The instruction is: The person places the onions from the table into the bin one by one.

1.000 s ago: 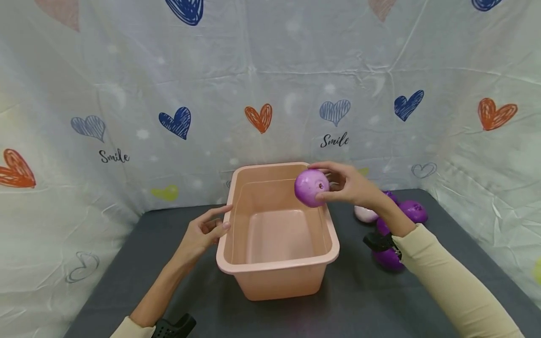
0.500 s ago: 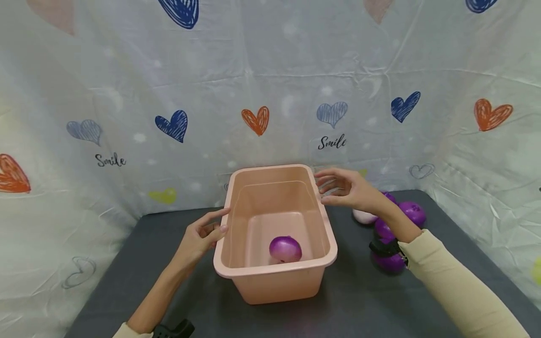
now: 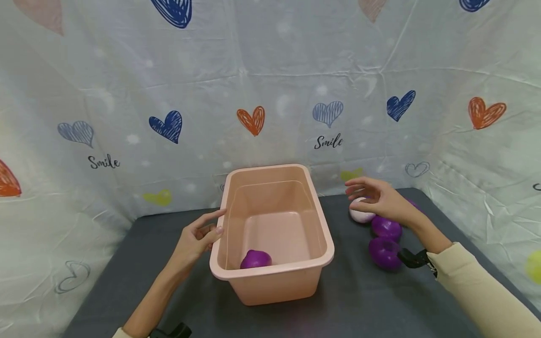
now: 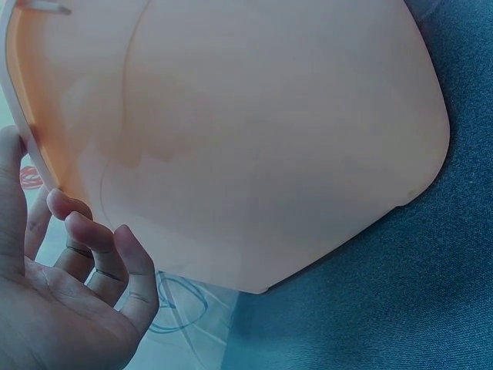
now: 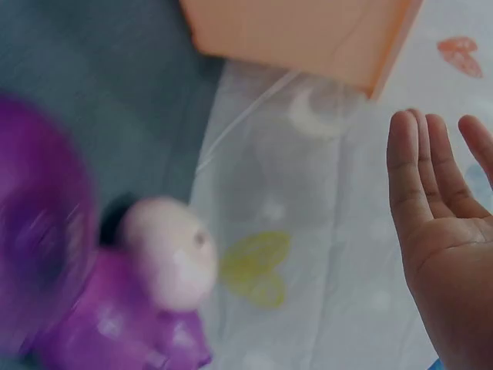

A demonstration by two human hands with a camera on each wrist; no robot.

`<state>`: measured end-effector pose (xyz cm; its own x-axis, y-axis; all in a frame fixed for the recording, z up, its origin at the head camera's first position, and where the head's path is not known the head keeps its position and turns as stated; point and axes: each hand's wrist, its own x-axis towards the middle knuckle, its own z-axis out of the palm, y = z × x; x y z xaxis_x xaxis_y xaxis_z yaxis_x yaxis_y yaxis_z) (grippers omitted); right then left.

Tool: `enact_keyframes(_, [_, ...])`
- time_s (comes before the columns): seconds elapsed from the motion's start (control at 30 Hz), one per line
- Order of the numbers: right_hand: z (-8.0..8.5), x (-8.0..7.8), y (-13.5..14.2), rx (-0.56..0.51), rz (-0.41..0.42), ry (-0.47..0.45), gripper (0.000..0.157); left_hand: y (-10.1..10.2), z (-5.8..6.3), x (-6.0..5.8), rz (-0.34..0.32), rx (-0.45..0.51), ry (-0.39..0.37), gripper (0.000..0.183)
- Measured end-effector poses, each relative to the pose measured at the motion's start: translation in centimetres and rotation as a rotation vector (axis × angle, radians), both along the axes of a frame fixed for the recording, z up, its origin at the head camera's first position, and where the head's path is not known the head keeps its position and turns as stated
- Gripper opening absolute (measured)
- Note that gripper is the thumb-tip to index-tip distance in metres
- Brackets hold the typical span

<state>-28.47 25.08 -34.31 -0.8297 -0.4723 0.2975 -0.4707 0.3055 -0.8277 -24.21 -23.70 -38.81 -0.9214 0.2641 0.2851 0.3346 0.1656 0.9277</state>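
Note:
The peach plastic tub (image 3: pixel 279 291) stands upright in the middle of the head view. One glossy purple onion (image 3: pixel 255 259) lies inside, near the tub's front left corner. At the tub's left rim, my left hand (image 3: pixel 193 239) touches it with thumb and index fingertips; the left wrist view has the other fingers bent beside the outer wall. My right hand (image 3: pixel 382 202) hovers right of the tub over more onions, fingers loosely bent and holding nothing. Under it are a pale pinkish onion (image 3: pixel 360 213) and purple onions (image 3: pixel 386 228), partly hidden by the hand and wrist.
A dark grey cloth (image 3: pixel 351 300) covers the table. Behind and to both sides hangs a pale curtain (image 3: pixel 211 89) printed with hearts. Another purple onion (image 3: pixel 383 253) sits nearest the front of the pile, beside the black strap (image 3: pixel 413 258) on my right wrist.
My right hand let go of a purple onion, which dropped into the tub and rolled to the front left. The hand then moved right to the pile. My left hand stayed at the rim.

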Motion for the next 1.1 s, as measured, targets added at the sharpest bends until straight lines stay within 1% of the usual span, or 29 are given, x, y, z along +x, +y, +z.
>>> enact_keyframes(0.13, [-1.0, 0.3, 2.4, 0.02, -0.062, 0.008, 0.05, 0.1, 0.1, 0.1, 0.007, -0.002, -0.006, 0.047])
enact_keyframes(0.27, [-2.3, 0.6, 5.4, 0.01, -0.107, 0.024, 0.049, 0.2, 0.3, 0.1, 0.019, -0.008, -0.014, 0.046])
enact_keyframes(0.37, [-3.2, 1.0, 7.6, 0.03, -0.163, 0.029, 0.049, 0.3, 0.3, 0.0, 0.023, -0.008, -0.014, 0.046])
enact_keyframes(0.57, [-4.8, 1.9, 10.9, 0.118, -0.327, 0.011, 0.053, 0.3, 0.2, 0.1, 0.021, -0.009, -0.012, 0.047])
enact_keyframes(0.63, [-5.1, 2.2, 11.7, 0.133, -0.367, -0.005, 0.056, 0.3, 0.2, 0.2, 0.02, -0.01, -0.014, 0.047])
enact_keyframes(0.73, [-5.5, 2.3, 12.6, 0.143, -0.393, -0.019, 0.062, 0.2, 0.2, 0.4, 0.021, -0.01, -0.015, 0.047])
enact_keyframes(0.8, [-5.9, 2.1, 13.0, 0.144, -0.392, -0.03, 0.068, 0.1, 0.2, 0.4, 0.016, -0.008, -0.014, 0.047])
enact_keyframes(1.0, [-7.4, 1.1, 14.3, 0.155, -0.424, -0.116, 0.085, 0.0, 0.0, 0.4, 0.002, 0.018, -0.017, 0.047])
enact_keyframes(1.1, [-8.0, 0.6, 14.7, 0.168, -0.445, -0.154, 0.091, 0.1, 0.0, 0.4, 0.012, 0.013, -0.017, 0.046])
